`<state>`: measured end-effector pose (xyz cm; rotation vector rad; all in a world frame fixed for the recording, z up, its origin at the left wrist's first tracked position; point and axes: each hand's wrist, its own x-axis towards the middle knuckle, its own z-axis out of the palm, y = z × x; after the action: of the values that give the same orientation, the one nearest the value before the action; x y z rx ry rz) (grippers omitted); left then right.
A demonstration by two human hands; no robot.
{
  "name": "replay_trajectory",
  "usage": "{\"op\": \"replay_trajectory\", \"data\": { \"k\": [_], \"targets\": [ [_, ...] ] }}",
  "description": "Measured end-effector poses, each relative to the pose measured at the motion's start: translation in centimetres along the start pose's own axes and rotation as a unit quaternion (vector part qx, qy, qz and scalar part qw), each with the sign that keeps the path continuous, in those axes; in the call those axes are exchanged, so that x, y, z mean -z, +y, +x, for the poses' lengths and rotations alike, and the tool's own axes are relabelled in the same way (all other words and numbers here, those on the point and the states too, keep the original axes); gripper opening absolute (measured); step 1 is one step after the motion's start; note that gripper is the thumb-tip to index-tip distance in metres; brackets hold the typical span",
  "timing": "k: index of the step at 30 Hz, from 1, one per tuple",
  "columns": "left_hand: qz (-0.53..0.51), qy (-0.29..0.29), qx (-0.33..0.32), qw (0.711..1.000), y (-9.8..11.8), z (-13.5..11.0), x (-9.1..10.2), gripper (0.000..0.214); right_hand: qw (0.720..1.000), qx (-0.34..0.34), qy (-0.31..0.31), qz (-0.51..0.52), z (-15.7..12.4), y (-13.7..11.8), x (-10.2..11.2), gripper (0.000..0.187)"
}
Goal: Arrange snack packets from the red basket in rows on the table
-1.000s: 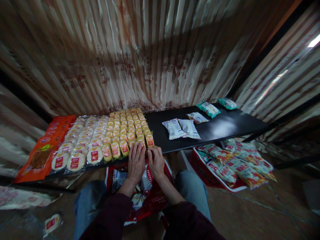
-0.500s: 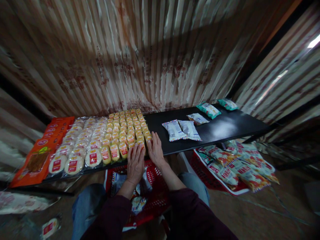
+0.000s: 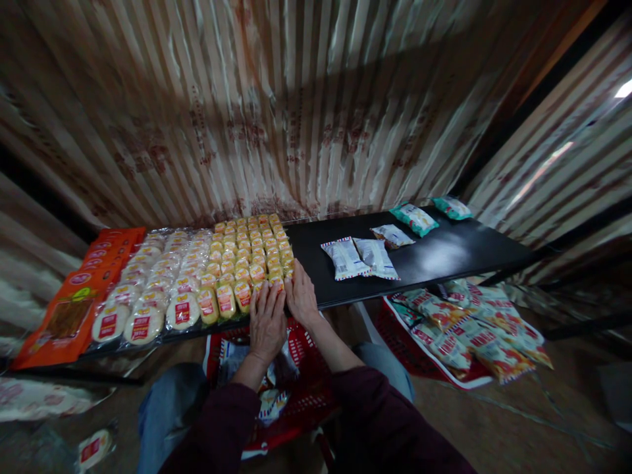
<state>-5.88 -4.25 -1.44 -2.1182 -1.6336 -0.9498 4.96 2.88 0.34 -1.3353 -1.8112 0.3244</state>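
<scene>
Yellow snack packets [image 3: 249,253] under left hand [image 3: 266,322], right hand [image 3: 300,297] touching beside

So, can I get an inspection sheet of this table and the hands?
Surface: long black table, left half covered with packets.
Job's things: rows of small yellow wrapped snack packets, a block reaching the near edge.
Clutter: round white red-labelled cakes; flat orange packets; two white pouches; green pouches; red plastic basket on lap; packets on floor.
Hands: left hand open, flat on the block's near right corner; right hand open at its right edge.
Cables: nothing seen.
Surroundings: corrugated metal walls.
</scene>
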Motion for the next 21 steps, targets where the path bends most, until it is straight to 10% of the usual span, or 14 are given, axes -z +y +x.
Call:
{"op": "replay_trajectory", "data": {
  "k": [21],
  "targets": [
    [0.030,-0.030,-0.003,0.999,-0.7,-0.4,0.3,0.051,0.998,-0.021,0.054,0.031,-1.2,0.2,0.8,0.055]
  ]
}}
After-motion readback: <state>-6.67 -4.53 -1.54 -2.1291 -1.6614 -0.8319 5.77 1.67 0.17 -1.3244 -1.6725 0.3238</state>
